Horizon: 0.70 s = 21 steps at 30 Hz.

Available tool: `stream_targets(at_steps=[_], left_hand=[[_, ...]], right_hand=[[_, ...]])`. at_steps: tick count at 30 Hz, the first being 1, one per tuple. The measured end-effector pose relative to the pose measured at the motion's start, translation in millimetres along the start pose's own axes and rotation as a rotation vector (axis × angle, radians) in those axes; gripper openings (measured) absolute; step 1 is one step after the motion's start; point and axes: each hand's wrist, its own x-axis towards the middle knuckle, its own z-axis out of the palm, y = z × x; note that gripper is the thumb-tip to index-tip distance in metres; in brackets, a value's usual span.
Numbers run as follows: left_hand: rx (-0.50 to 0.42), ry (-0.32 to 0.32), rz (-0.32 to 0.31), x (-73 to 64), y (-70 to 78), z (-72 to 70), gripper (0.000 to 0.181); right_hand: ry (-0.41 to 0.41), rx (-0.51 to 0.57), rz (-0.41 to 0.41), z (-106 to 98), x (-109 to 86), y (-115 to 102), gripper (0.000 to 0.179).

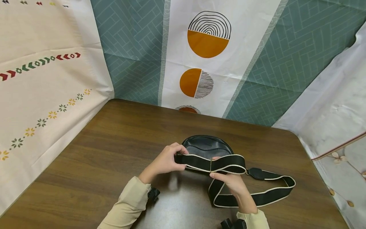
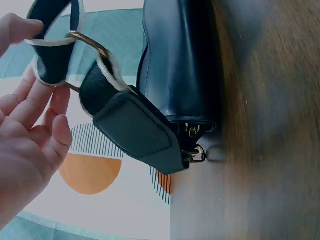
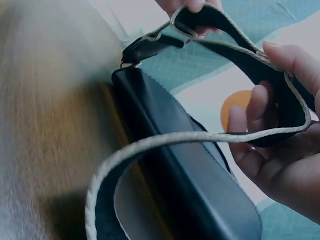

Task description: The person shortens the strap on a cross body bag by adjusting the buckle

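Note:
A black leather-look bag [image 1: 207, 145] with a rounded top sits on the table behind my hands. Its wide black strap [image 1: 197, 162] with pale edging is stretched between them. My left hand [image 1: 168, 161] pinches the strap at its left end, close to a gold-coloured metal ring [image 2: 89, 42] in the left wrist view. A dark leather tab [image 2: 134, 131] joins the strap to the bag by a metal clasp [image 2: 197, 154]. My right hand [image 1: 233, 183] holds the doubled strap between thumb and fingers, beside a thin metal slider [image 1: 211, 165] in the head view.
The rest of the strap loops over the brown wooden table [image 1: 85, 178] to the right, ending in a second leather tab [image 1: 256, 173] by the bag. Patterned cloths [image 1: 131, 47] hang behind the table and at both sides. Dark devices [image 1: 153, 194] sit at my wrists.

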Motion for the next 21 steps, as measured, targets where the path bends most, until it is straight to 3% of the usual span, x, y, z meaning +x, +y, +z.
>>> stream_targets(at_steps=[3, 7, 13, 15, 18, 21], left_hand=[[0.009, -0.049, -0.005, 0.8, 3.6, 3.3, 0.044], [0.038, -0.105, 0.045, 3.9, 10.2, 12.7, 0.053], [-0.102, -0.163, 0.057, 5.8, 12.9, 21.1, 0.048], [-0.106, -0.172, 0.055, 4.6, 11.2, 19.4, 0.045], [-0.105, -0.179, 0.101, 3.9, 8.5, 15.2, 0.043], [-0.117, -0.180, 0.144, 4.3, 5.5, 12.1, 0.041]], right_hand=[[0.010, 0.021, -0.024, 3, 1.4, -2, 0.048], [-0.037, 0.047, -0.101, 9, 4.6, -6, 0.048], [-0.127, -0.100, -0.286, 19, 8.0, -20, 0.051], [-0.137, -0.143, -0.279, 21, 7.1, -26, 0.051], [-0.179, -0.130, -0.241, 22, 5.6, -30, 0.050], [-0.226, -0.170, -0.281, 27, 4.6, -40, 0.049]])
